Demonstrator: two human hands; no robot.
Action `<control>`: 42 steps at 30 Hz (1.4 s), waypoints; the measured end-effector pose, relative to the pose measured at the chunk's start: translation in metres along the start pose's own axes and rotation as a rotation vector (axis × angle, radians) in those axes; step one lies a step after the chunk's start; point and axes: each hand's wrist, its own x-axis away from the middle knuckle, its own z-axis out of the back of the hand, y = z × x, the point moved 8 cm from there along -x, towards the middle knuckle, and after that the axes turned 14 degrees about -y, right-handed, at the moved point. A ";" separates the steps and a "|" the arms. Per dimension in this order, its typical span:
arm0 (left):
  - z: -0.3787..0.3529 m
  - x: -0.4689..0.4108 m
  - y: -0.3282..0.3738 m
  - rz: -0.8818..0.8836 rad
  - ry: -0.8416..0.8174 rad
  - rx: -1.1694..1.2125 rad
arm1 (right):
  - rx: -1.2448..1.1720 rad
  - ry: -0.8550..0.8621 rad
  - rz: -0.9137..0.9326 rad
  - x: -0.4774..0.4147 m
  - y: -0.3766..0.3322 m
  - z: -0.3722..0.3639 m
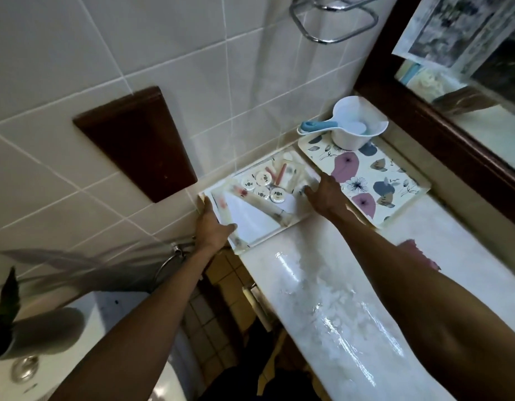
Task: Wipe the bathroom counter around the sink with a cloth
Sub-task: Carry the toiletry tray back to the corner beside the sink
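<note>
A pale tray point(291, 222) holding small round toiletry lids, tubes and white paper sits at the left end of the glossy white counter point(317, 290). My left hand point(212, 227) grips the tray's left edge. On the tray's right edge rests my right hand point(327, 195), fingers closed on the rim. A pink cloth point(409, 246) lies on the counter, mostly hidden behind my right forearm. The sink is not in view.
A flowered tray point(366, 183) carries a white scoop jug point(357, 128) by the wall corner. A dark wood mirror frame point(441, 131) runs along the right. A toilet tank with a potted plant point(7, 314) stands at lower left. A chrome towel ring point(169, 261) hangs below the tiled wall.
</note>
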 end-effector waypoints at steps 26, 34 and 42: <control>-0.144 0.107 0.079 -0.310 -0.302 -0.289 | -0.490 0.320 -0.027 0.279 0.210 0.038; -0.274 0.251 0.121 -0.548 -0.507 -0.374 | -0.538 0.526 -0.290 0.495 0.333 0.038; -0.420 0.408 0.148 -0.775 -0.713 -0.460 | -0.539 0.740 -0.505 0.721 0.434 0.028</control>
